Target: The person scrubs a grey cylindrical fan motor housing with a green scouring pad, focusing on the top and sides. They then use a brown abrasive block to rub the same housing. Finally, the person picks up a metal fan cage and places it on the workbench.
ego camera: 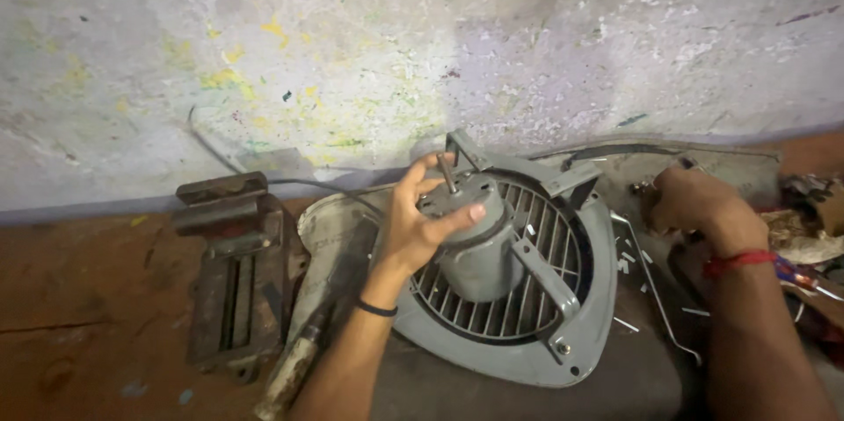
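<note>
Two bare hands work over a grey exhaust-fan frame (527,359) that lies flat on the brown desk (79,315), close under a paint-spattered wall (352,25). The left hand (420,228) wraps around the top of the cylindrical fan motor (479,258) at the centre of the frame: the thumb presses on the motor's near edge, the fingers curl over the far side, and the bare motor shaft (447,172) sticks up beside the raised fingertips. So the motor sits directly under that hand, held by it, in the middle of the round grille (519,307) where the support arms meet.

The right hand (694,203) is well apart, at the frame's right edge, closed over something small and dark; what it grips I cannot tell. Thin metal rods and small bright bits lie on the dark mat beside it.

Holding the motor well, I judge, means keeping the palm squarely over the housing so it does not rock on its arms, with fingers off the shaft so it stays free. The grip looks firm but not clenched, which seems right for steadying.

A rusty bench vise (230,272) sits to the left of the frame, and a wooden-handled tool (294,368) lies between them, its handle pointing toward the person. A dark cable (220,157) runs along the wall's foot behind the vise.
</note>
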